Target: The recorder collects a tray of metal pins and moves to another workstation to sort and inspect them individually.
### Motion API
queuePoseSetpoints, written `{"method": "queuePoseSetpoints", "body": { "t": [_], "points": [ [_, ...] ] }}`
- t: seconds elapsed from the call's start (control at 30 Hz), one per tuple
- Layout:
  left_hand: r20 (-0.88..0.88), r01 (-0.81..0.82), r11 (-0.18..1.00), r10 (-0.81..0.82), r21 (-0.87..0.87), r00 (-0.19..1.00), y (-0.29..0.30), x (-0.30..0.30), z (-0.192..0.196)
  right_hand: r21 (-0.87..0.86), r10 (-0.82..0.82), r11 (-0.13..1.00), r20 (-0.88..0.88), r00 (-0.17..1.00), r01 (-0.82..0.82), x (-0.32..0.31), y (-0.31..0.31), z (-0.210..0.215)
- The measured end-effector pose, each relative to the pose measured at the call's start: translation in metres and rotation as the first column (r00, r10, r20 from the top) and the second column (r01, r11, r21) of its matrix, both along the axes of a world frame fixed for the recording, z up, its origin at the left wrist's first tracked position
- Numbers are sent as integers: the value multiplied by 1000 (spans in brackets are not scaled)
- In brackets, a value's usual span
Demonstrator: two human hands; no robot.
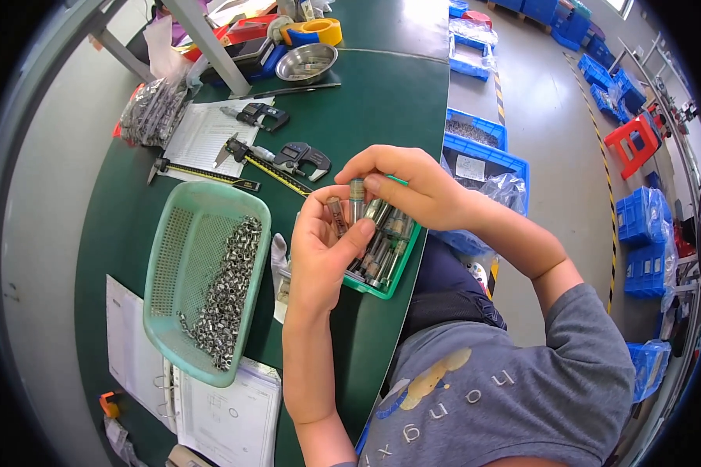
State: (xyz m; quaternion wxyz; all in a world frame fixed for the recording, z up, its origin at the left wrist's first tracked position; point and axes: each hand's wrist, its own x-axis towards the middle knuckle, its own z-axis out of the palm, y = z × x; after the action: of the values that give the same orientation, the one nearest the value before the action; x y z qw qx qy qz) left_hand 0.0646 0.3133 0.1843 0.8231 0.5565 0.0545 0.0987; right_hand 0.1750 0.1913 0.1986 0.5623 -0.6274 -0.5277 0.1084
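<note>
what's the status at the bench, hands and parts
Left hand shut on a small metal cylinder. Right hand pinching another cylinder upright. Both over the small green tray of gauges. Nothing blocking.

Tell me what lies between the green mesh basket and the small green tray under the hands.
In the head view, a white cloth or glove lies on the green mat between the mesh basket and the small tray.

One head-worn fisheye view looks steeply down, close over the green workbench [382,101], floor at right.
</note>
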Motion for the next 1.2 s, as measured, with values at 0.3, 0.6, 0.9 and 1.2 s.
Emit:
{"method": "queuePoseSetpoints", "body": {
  "t": [0.3,0.6,0.9,1.2],
  "points": [
    [-34,-74,994,71,-83,997,10,6,16,-171,-199,949,332,922,266,17,0,-4],
    [75,-124,970,143,-208,987,17,8,-8,-363,-120,776,718,686,516,-20,14,-9],
    [106,-165,952,197,-258,975,14,8,4,-431,10,702,802,597,567,-21,12,-9],
    [118,-180,949,216,-259,969,17,11,6,-467,34,707,773,634,531,-15,16,-10]
  ]
}}
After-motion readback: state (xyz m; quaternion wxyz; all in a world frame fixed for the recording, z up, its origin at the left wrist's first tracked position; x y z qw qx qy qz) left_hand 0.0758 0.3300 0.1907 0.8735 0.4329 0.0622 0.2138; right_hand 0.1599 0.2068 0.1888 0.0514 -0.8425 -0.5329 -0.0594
